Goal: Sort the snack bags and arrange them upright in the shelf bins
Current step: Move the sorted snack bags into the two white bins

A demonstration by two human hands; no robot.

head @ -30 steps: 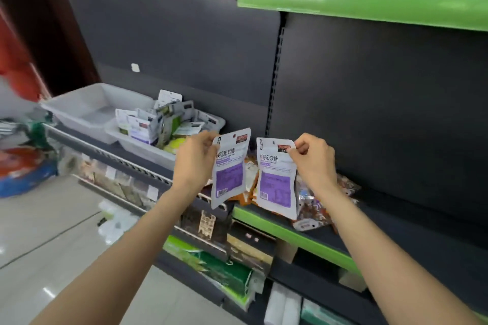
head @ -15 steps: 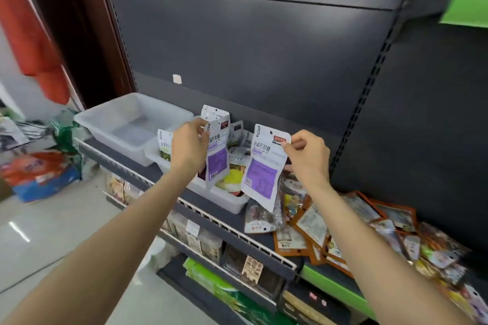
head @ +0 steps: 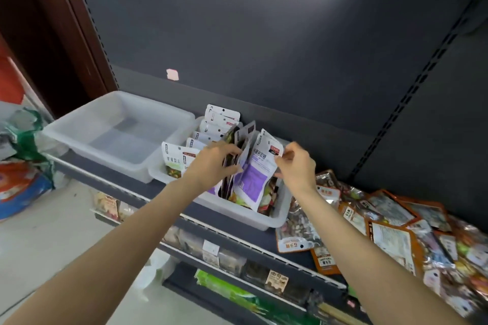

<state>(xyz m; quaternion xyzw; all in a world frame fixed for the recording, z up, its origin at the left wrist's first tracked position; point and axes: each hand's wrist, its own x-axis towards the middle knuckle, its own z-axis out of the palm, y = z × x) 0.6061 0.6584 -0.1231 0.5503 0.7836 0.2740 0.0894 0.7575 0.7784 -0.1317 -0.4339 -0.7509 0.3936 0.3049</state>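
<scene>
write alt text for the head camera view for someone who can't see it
Two hands lower purple snack bags into a clear bin of upright bags on a shop shelf; an empty bin sits left, loose bags right.

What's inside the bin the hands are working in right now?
The right bin holds upright snack bags, with a purple-and-white bag pinched by the right hand. The left hand covers some bags; the bin floor is hidden.

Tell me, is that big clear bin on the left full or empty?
Empty. The large clear bin shows only its bare bottom through the plastic, while the smaller bin beside it holds snack bags standing on edge.
</scene>
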